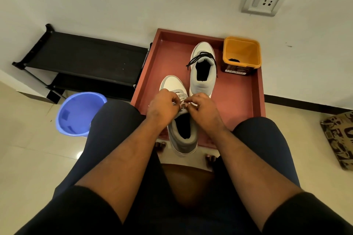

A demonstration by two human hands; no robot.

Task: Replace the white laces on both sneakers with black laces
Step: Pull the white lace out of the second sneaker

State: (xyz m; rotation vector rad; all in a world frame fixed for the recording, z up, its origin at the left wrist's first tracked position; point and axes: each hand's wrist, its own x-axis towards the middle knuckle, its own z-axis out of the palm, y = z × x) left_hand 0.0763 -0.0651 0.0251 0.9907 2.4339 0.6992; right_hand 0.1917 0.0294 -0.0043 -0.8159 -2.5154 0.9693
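Note:
Two grey-and-white sneakers lie on a red tray (238,105). The far sneaker (203,74) carries black laces (198,58), their ends loose over its sides. The near sneaker (181,129) has white laces (181,99) and its heel overhangs the tray's front edge. My left hand (162,107) and my right hand (202,107) meet over its tongue, each pinching the white lace with curled fingers. The lace ends are mostly hidden by my fingers.
An orange-rimmed tub (241,55) with something black inside stands at the tray's back right corner. A blue bucket (78,114) sits on the floor at left, in front of a black shoe rack (86,59). A patterned cushion (340,139) lies at right. My knees flank the tray.

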